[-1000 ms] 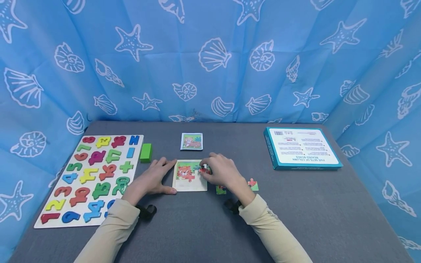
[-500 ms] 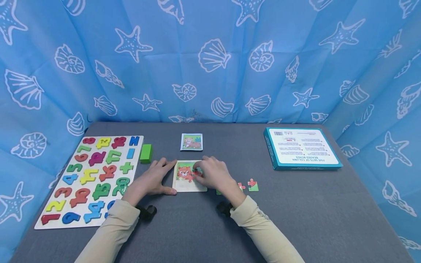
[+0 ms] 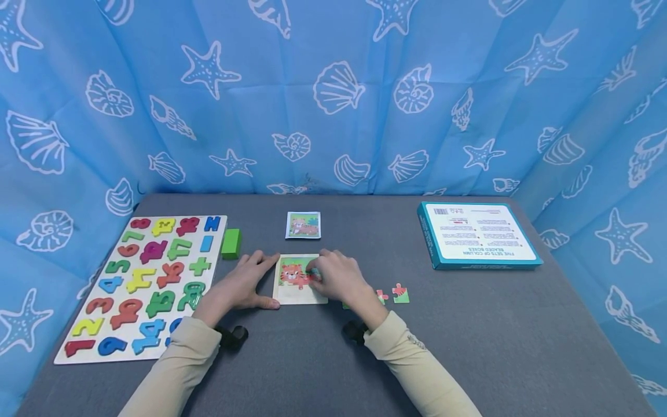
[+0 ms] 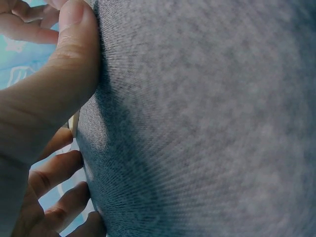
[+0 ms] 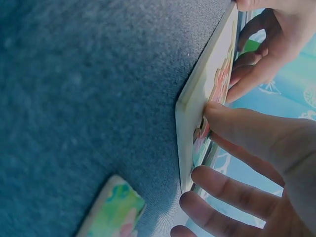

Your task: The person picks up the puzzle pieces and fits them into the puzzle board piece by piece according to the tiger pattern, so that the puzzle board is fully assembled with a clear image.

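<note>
A square wooden puzzle board (image 3: 301,297) lies on the table, with joined pieces showing a tiger (image 3: 293,272) in its upper part and bare wood below. My left hand (image 3: 244,284) rests at its left side, thumb at the near corner and index finger at the far one. Over the board's right half, my right hand (image 3: 341,279) holds a puzzle piece (image 5: 202,136) between thumb and index finger, right at the tiger picture. Its other fingers spread off the board's edge. Loose pieces (image 3: 400,293) lie to the right, one partly hidden under the right wrist.
A number board (image 3: 195,324) with coloured numerals lies at the left, a green block (image 3: 231,243) beside it. Behind the puzzle is a small picture card (image 3: 304,225). At the back right lies a flat blue-and-white box (image 3: 482,237). A blue shell-patterned curtain (image 3: 339,116) surrounds the table.
My right hand has moved left with the puzzle piece, from the board's right edge onto the picture, and has hardly moved over the last half second. My left hand has stayed in place.
</note>
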Demonstrator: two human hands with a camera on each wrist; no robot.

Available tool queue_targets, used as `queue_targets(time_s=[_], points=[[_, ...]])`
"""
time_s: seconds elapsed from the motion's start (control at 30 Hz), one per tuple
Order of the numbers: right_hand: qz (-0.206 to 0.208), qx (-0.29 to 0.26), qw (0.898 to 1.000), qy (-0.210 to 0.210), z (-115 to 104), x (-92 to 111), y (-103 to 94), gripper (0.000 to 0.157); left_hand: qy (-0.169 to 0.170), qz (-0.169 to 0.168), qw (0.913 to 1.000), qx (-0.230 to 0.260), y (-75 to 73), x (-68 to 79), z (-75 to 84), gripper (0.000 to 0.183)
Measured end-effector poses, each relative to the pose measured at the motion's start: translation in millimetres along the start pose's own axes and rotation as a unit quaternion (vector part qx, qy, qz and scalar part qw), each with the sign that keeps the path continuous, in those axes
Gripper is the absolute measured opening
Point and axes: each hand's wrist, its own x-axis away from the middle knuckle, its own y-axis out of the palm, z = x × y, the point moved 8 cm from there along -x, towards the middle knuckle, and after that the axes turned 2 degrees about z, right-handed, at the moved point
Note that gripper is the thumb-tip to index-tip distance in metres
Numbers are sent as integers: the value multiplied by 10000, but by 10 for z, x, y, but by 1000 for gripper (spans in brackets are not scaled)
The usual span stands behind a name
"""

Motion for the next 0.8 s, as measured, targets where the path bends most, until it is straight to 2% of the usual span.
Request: queue_targets(time_s=[0.27,0.8], points=[[32,36,10000,21,-11,-24,10,25,44,32,10000,13,-10,11,9,107],[-179,-123,9997,102,-31,-36,37,22,-4,-18,10000,28,-13,11,-4,107]])
